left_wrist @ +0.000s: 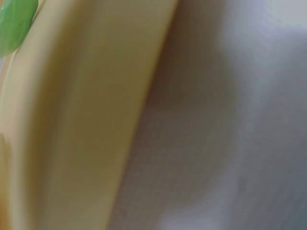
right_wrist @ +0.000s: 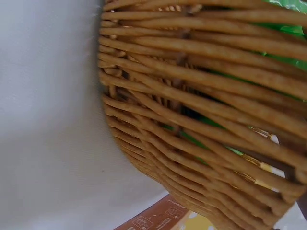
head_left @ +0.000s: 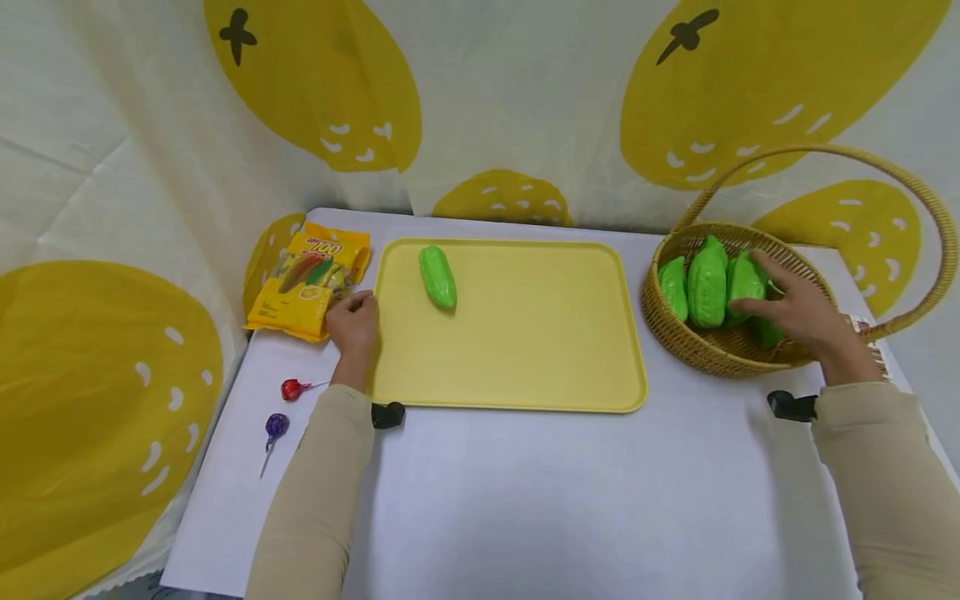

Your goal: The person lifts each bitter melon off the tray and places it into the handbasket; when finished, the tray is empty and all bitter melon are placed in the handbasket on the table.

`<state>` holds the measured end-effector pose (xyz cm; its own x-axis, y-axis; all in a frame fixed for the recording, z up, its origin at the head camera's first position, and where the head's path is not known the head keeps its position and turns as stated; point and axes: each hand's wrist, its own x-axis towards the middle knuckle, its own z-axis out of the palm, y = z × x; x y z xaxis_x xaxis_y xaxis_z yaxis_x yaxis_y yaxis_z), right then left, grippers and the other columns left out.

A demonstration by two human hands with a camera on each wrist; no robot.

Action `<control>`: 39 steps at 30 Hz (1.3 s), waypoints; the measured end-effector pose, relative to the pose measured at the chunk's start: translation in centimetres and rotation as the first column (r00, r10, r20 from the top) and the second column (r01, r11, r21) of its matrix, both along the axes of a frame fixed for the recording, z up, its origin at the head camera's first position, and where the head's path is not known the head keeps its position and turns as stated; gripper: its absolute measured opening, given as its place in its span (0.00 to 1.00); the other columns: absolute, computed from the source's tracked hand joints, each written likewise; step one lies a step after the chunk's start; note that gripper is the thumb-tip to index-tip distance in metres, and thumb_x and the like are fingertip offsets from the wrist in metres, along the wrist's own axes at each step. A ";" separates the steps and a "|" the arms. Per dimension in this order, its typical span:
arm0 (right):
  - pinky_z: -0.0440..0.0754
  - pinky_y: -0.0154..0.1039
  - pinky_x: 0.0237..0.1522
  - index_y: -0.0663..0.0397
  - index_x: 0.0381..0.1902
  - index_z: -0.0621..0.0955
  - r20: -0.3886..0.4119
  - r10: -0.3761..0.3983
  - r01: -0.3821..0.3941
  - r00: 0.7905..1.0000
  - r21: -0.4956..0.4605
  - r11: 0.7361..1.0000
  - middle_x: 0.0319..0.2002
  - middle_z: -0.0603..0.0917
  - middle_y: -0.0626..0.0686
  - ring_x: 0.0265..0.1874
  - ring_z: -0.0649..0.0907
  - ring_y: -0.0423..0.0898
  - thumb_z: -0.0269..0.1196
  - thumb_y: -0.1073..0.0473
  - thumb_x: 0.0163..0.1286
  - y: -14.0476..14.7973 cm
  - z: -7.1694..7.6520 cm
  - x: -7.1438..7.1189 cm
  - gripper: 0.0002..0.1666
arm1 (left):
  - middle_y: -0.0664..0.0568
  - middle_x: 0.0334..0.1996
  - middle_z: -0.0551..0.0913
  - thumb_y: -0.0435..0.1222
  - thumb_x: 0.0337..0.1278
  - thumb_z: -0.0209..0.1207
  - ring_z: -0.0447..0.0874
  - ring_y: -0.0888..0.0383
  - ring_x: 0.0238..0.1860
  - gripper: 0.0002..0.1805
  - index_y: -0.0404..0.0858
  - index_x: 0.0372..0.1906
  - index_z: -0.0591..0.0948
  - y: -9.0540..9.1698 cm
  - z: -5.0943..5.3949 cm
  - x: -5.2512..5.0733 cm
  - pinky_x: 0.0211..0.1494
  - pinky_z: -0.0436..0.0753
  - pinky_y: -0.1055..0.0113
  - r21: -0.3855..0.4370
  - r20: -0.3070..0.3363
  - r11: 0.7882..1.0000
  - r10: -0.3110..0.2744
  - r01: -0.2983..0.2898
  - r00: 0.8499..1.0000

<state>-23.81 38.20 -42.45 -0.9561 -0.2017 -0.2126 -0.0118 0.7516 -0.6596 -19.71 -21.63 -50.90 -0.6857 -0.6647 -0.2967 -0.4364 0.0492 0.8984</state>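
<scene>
My right hand (head_left: 802, 312) reaches into the wicker basket (head_left: 690, 354) from the right. Its thumb and index finger are spread, straight, over a green bumpy toy vegetable (head_left: 744, 287); the other fingers are hidden. Beside it in the basket lie another green piece (head_left: 707, 287) and a smaller-looking one (head_left: 673, 287). In the right wrist view the woven wall (right_wrist: 192, 96) hides the hand. My left hand (head_left: 352, 325) rests loosely curled by the left rim of the yellow tray (head_left: 540, 333), next to a yellow candy bag (head_left: 300, 287). A green cucumber-like toy (head_left: 438, 277) lies on the tray.
A red lollipop (head_left: 292, 389) and a purple lollipop (head_left: 277, 427) lie at the left of the white table (head_left: 562, 500). The basket's tall handle (head_left: 941, 242) arches over its right side. A fruit-patterned cloth (head_left: 517, 100) hangs behind the table.
</scene>
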 end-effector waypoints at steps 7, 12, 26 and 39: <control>0.42 0.78 0.72 0.50 0.83 0.38 -0.061 -0.026 0.029 0.998 0.048 0.998 0.80 0.42 0.74 0.75 0.46 0.81 0.65 0.53 0.72 -0.5 -0.3 -0.4 0.59 | 0.44 0.55 0.84 0.38 0.71 0.59 0.78 0.52 0.52 0.15 0.38 0.57 0.86 0.0 0.0 0.1 0.65 0.80 0.61 0.005 -0.008 1.000 0.004 -0.004 1.000; 0.47 0.79 0.69 0.51 0.83 0.41 -0.072 -0.038 0.044 0.997 0.071 0.997 0.77 0.48 0.79 0.71 0.52 0.84 0.65 0.50 0.72 -0.9 -0.4 -0.4 0.58 | 0.43 0.55 0.84 0.38 0.71 0.59 0.79 0.51 0.53 0.15 0.38 0.56 0.86 -0.1 0.0 -0.1 0.65 0.80 0.60 0.003 -0.022 1.000 0.002 -0.002 1.000; 0.51 0.79 0.68 0.42 0.84 0.39 -0.063 -0.076 0.078 0.995 0.035 0.996 0.79 0.48 0.75 0.72 0.53 0.83 0.61 0.45 0.75 -1.1 -0.5 0.2 0.55 | 0.42 0.53 0.85 0.37 0.70 0.60 0.79 0.51 0.51 0.14 0.37 0.54 0.87 -0.2 -0.4 -0.2 0.63 0.80 0.59 -0.002 -0.043 1.000 0.011 -0.011 0.999; 0.51 0.63 0.79 0.24 0.82 0.48 -0.205 -0.217 0.199 0.954 -0.106 0.974 0.83 0.47 0.51 0.79 0.53 0.68 0.57 0.42 0.76 -5.2 2.6 1.7 0.44 | 0.43 0.54 0.85 0.38 0.71 0.59 0.78 0.51 0.52 0.14 0.37 0.54 0.86 -0.2 -0.5 -0.2 0.64 0.79 0.59 0.006 -0.046 1.000 -0.004 0.004 0.999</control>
